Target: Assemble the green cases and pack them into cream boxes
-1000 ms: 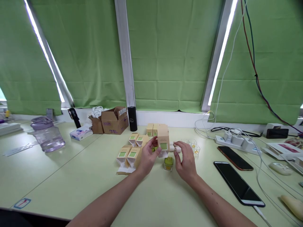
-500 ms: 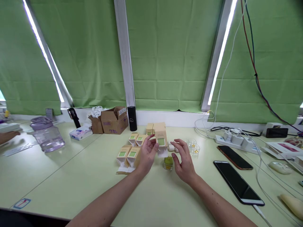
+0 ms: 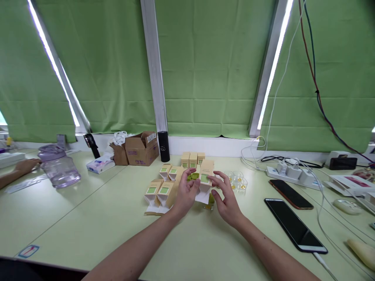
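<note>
Left grip (image 3: 185,192) is closed on the lower left side of a small tan carton (image 3: 206,168), thumb in front beside the green label (image 3: 204,178), fingers mostly out of sight behind. Right grip (image 3: 228,199) is half open, holding nothing, its fingertips at the carton's right edge; whether they press it, I cannot tell. The carton lies at 2 o'clock from one grip and 10 o'clock from the other, tilted, its white flap (image 3: 202,196) hanging open at 6 o'clock.

It should handle as light card: stiff along the folds, easily dented on the panels, hardly slippery. Opposite side edges are the best hold, pinched gently and clear of the flap.

From the carton, a glass jar (image 3: 210,200) with green contents sits near 6 o'clock, partly hidden by the flap; it is probably heavier, slick and breakable. Farther out on the bench (image 3: 187,246), flap-open cartons (image 3: 164,190) lie toward 9 o'clock, upright cartons (image 3: 192,159) stand at 11, and clear cups (image 3: 237,179) at 3.
</note>
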Action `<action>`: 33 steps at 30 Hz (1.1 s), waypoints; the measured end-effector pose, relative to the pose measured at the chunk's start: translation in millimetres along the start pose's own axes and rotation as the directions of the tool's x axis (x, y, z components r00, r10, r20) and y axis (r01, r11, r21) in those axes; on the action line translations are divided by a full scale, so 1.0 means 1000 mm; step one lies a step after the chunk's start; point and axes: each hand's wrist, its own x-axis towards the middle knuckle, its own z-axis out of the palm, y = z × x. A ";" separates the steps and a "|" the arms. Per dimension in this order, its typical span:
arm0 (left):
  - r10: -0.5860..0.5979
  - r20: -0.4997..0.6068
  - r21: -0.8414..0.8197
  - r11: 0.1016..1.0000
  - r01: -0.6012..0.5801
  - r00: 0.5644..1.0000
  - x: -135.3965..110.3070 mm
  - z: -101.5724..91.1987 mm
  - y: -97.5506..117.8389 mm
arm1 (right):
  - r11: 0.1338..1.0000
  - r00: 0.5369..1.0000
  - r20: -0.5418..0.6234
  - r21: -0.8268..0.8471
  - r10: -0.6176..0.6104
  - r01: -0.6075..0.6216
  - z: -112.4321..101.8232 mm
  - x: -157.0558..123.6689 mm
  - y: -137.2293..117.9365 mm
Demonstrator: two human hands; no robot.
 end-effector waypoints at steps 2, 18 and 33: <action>0.000 0.036 0.012 1.000 -0.001 0.999 -0.002 -0.001 0.002 | 0.998 0.999 -0.005 0.042 0.041 -0.041 0.000 0.000 0.001; 0.155 0.175 0.110 0.978 -0.176 0.972 -0.004 -0.008 0.000 | 0.908 0.975 0.030 0.357 0.222 -0.218 -0.003 0.003 0.008; 0.131 0.070 0.092 0.986 -0.137 0.989 -0.001 -0.001 -0.001 | 0.913 0.975 0.051 0.344 0.214 -0.219 -0.002 0.002 0.002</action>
